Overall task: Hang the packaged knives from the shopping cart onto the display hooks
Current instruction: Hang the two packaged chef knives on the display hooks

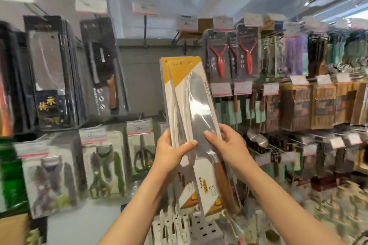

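Both hands are raised in front of the shelving, gripping a stack of packaged knives (191, 117) held upright with a slight tilt, tops leaning to the left. Her or his left hand (172, 152) is closed around the left edge of the stack, thumb laid across the front of the clear plastic; the right hand (226, 143) is closed on the right side, thumb pressed flat on the front over the wide blade. At least two packs lie one behind the other, white cards with a yellow corner at the top, and the front one shows a broad cleaver with a brown wooden handle (223, 183) running down below the hands. Beyond the hands stands a grey display wall (139, 77), bare just above and behind the top of the stack. To the left of the hands hang dark boxed cleavers (53, 69), and below them, at the level of the left wrist, boxed scissors (142, 155). Up and to the right of the hands hang red peelers (219, 59) on grey cards, with blurred racks of utensils further right. Under the forearms, low in view, sits a white perforated basket wall (203, 228); whether it is the cart I cannot tell.
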Demonstrator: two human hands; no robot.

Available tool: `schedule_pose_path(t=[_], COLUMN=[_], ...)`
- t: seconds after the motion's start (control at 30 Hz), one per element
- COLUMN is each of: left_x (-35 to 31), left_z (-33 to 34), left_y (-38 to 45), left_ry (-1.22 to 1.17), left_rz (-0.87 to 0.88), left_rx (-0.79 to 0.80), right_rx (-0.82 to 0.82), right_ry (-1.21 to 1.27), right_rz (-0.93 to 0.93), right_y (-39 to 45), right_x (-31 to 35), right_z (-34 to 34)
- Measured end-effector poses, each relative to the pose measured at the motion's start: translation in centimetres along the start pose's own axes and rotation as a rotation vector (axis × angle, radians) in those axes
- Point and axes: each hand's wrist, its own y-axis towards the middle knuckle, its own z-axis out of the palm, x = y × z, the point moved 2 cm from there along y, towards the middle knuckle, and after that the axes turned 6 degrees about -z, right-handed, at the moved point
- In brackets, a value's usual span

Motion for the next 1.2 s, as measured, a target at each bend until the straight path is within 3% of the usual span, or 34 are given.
schedule_pose_path(t=[0.23, 0.5, 0.7, 0.93, 1.2], left_x=[-2.2, -2.9, -3.3, -5.1, -7.1], left_z=[-3.2, -6.5, -9.0, -10.3, -9.8], left_y=[5.1, 10.6, 12.9, 16.9, 19.8], left_ry=[-0.015, 0.037, -0.006, -0.029, -0.017], left_rz=[-0.011, -0.003, -0.091, -0.022, 0.024], left_rx=[0.047, 0.135, 0.137, 0.143, 0.146], right_rx=[-0.13, -0.191, -0.256, -0.381, -0.371], right_ry=[0.021, 0.163, 0.283, 0.251, 0.186], right_rz=[-0.07, -0.032, 0.046, 0.03, 0.012], right_y=[4.6, 9.1, 11.6, 14.8, 17.3], right_x=[0.8, -0.4, -0.6, 0.8, 1.0], right_z=[4.0, 7.4, 9.5, 6.4, 2.8])
